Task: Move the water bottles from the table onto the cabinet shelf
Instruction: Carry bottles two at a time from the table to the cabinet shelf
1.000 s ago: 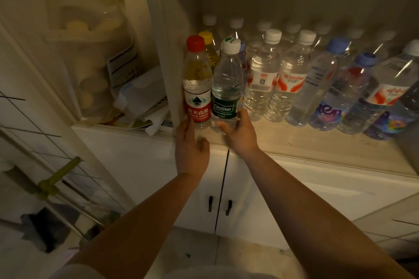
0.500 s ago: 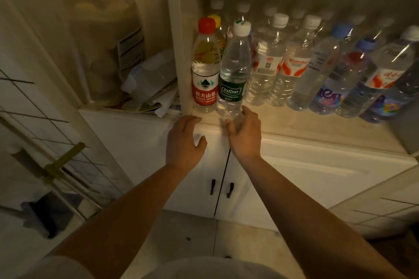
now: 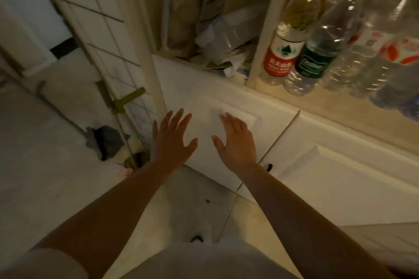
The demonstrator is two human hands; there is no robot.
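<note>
A red-capped bottle with a red label (image 3: 288, 36) and a clear bottle with a dark green label (image 3: 322, 47) stand side by side at the left end of the cabinet shelf (image 3: 294, 99). More clear water bottles (image 3: 385, 52) fill the shelf to their right, blurred. My left hand (image 3: 172, 140) and my right hand (image 3: 235, 140) hover below the shelf in front of the white cabinet door, fingers spread, holding nothing. No table is in view.
White lower cabinet doors (image 3: 328, 165) with dark handles sit under the shelf. A cluttered compartment with papers and a bag (image 3: 217, 36) lies left of the shelf's post. A wire rack (image 3: 118, 88) and dark cloth (image 3: 106, 138) stand on the tiled floor at left.
Both hands let go of the two front bottles and dropped away from the shelf to in front of the cabinet door. The camera swung down and left.
</note>
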